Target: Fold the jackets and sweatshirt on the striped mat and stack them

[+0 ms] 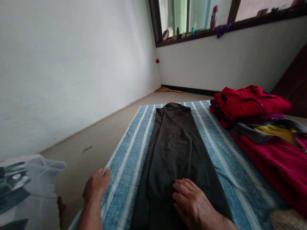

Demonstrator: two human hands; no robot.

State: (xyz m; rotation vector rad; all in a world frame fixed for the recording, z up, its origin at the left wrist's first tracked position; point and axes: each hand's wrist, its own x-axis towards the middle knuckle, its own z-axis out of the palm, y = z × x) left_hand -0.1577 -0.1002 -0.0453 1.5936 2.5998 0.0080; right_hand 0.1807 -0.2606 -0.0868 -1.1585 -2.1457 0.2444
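Note:
A dark jacket (174,143) lies folded lengthwise on a blue-and-white striped cloth (127,137), its collar at the far end and a sleeve laid along its middle. My right hand (192,203) rests flat on the near part of the jacket, by the sleeve's cuff, fingers stretched out and close to one another. At the left edge of the striped cloth, my left hand (96,185) is closed round the edge, thumb on top; its other fingers are partly hidden. The near end of the jacket runs out of view at the bottom.
On the right are stacked folded clothes: a red jacket (254,102) on top of the far pile and a pink garment (275,156) nearer. A white plastic bag (40,185) stands at the lower left. Beyond lie a broom (168,89) and a windowsill (203,34) holding bottles.

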